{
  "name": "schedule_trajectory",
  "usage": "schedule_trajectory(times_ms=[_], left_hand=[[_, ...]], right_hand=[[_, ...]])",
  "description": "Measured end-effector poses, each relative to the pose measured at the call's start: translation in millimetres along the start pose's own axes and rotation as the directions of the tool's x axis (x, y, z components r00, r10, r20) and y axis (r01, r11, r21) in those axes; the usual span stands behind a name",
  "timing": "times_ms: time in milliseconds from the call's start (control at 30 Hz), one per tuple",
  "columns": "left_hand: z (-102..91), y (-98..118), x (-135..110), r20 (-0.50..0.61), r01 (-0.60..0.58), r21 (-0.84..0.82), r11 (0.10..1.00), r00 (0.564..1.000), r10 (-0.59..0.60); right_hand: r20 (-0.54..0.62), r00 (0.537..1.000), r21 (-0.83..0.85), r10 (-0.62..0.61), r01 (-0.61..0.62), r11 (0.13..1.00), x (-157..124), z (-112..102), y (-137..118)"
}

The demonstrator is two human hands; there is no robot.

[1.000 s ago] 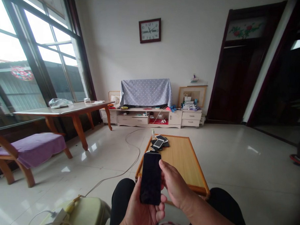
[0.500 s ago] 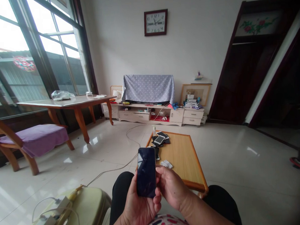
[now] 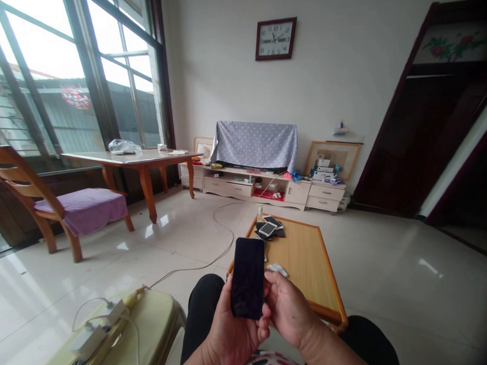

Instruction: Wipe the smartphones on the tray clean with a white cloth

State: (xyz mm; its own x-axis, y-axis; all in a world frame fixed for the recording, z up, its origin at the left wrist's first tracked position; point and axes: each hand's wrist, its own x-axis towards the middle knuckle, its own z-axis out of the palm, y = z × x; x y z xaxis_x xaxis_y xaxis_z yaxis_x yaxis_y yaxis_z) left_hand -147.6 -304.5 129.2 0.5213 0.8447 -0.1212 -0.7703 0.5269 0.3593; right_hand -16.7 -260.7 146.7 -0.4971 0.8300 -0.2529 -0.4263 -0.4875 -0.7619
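A black smartphone [image 3: 249,279] with a dark screen stands tilted up in front of me. My left hand [image 3: 236,336] is closed around its lower part, thumb along the left edge and fingertips curling round the right. At the phone's right edge, my right hand [image 3: 289,309] grips with thumb and bent fingers. Beyond the phone, several other phones [image 3: 268,229] lie in a loose pile on the low wooden table [image 3: 305,255]. A crumpled white tissue or cloth [image 3: 278,269] rests nearer, and a clear pump bottle [image 3: 260,212] stands behind the pile.
To my left, a pale yellow stool [image 3: 152,321] carries a power strip [image 3: 93,350] with white chargers; its cable [image 3: 191,268] runs across the floor. Farther off are a chair [image 3: 83,208], a larger table [image 3: 133,159] and a low cabinet [image 3: 227,187] with a cloth-covered object.
The view has turned slightly left, so the room sits farther right in the picture. The phone stays in both hands; the window reflection on its screen has faded.
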Motion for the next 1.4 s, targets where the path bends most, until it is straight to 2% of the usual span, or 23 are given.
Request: schedule_trajectory(times_ms=[367, 567, 767, 867, 967, 1100, 1400], left_hand=[[-3.6, -0.9, 2.0, 0.028, -0.036, 0.016, 0.999, 0.999, 0.035], [-6.0, -1.4, 4.4, -0.014, -0.039, -0.013, 0.999, 0.999, 0.039], [-5.2, -4.1, 7.4, -0.078, -0.070, 0.025, 0.997, 0.994, 0.071], [-3.9, -5.9, 9.2, -0.067, -0.076, 0.076, 0.994, 0.994, 0.081], [-2.0, -6.5, 10.1, -0.050, -0.063, 0.103, 0.993, 0.996, 0.068], [-1.3, -7.1, 10.3, -0.036, -0.055, 0.107, 0.993, 0.998, 0.060], [-0.2, -8.3, 10.7, -0.045, -0.069, 0.122, 0.990, 0.996, 0.075]], right_hand=[[0.009, 1.000, 0.003, -0.019, 0.019, 1.000, 0.0, 0.7, 4.7], [0.026, 0.988, -0.160, -0.150, 0.152, 0.975, -8.6, 3.5, 2.9], [0.059, 0.977, -0.313, -0.203, 0.211, 0.926, -11.0, 4.6, 2.2], [0.015, 0.980, -0.339, -0.199, 0.193, 0.921, -8.1, 2.6, 3.8], [-0.063, 0.986, -0.284, -0.157, 0.133, 0.950, -4.3, -1.5, 4.2], [-0.047, 0.997, -0.152, -0.062, 0.054, 0.987, -2.1, -3.8, 0.2], [-0.036, 0.994, -0.105, -0.102, 0.098, 0.990, -4.3, -2.6, -0.8]])
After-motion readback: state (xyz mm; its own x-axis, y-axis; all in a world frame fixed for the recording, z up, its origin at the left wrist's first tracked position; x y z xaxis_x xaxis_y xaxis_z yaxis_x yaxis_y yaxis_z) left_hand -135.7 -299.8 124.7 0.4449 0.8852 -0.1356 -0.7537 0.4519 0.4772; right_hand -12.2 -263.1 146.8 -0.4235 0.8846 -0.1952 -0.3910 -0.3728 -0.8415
